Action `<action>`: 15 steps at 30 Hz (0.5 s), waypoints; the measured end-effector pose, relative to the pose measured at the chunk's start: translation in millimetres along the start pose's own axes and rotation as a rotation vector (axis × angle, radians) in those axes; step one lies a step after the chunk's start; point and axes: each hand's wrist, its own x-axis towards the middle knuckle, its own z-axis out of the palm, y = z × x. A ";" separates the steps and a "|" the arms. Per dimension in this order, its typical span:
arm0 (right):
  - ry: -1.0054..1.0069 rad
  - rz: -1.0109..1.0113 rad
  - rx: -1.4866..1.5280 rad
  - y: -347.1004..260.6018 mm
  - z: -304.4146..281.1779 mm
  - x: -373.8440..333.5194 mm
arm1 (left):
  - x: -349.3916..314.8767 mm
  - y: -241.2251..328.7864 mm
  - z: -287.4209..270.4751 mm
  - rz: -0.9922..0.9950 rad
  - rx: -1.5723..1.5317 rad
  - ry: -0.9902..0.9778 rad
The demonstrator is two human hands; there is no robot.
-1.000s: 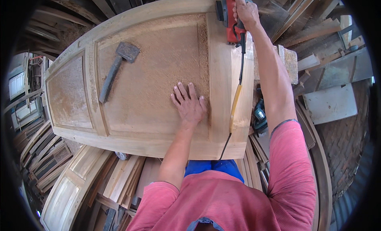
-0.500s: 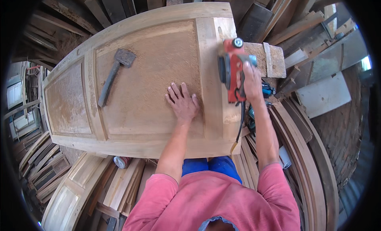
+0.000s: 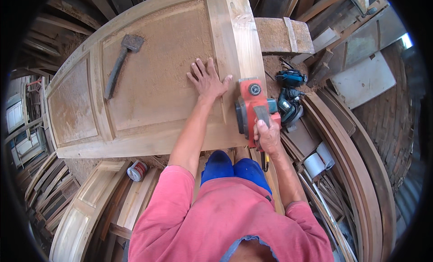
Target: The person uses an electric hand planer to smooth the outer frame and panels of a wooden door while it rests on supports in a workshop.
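A panelled wooden door [image 3: 223, 39] lies flat before me, its recessed panels dusted with shavings. My right hand [image 3: 268, 135] grips the handle of a red electric planer [image 3: 253, 100]. The planer sits on the door's right edge board, at the near corner. Fingers spread, my left hand [image 3: 209, 82] rests flat on the large panel close to the frame board, holding nothing. A mallet [image 3: 121, 61] with a dark square head lies on the same panel, to the left of that hand.
On the right are teal power tools [image 3: 291, 77] beside a wooden block [image 3: 277, 36]. Long curved boards [image 3: 347, 172] and a white cylinder [image 3: 314, 165] lie nearer. A smaller panelled piece [image 3: 85, 203] and a tin can [image 3: 137, 171] are at the lower left. Timber stacks surround the door.
My right hand has drawn the planer toward me along the door's right edge, baring a paler strip behind it. My left hand stays on the panel, its thumb now spread wider.
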 end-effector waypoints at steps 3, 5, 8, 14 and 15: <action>-0.007 0.038 -0.053 17.7 4.6 -30.1 | 10.4 -22.3 7.5 -0.015 -0.025 0.065; -0.004 0.039 -0.080 33.4 6.4 -44.0 | 17.8 -48.0 7.9 -0.088 0.004 0.174; -0.003 -0.011 -0.134 53.2 7.0 -60.3 | 11.5 -82.1 8.4 -0.084 0.086 0.227; 0.034 -0.044 -0.171 57.4 15.4 -52.1 | 5.4 -94.8 11.5 -0.050 0.190 0.251; 0.030 -0.043 -0.173 55.5 16.5 -46.8 | 5.3 -94.2 11.9 -0.055 0.189 0.250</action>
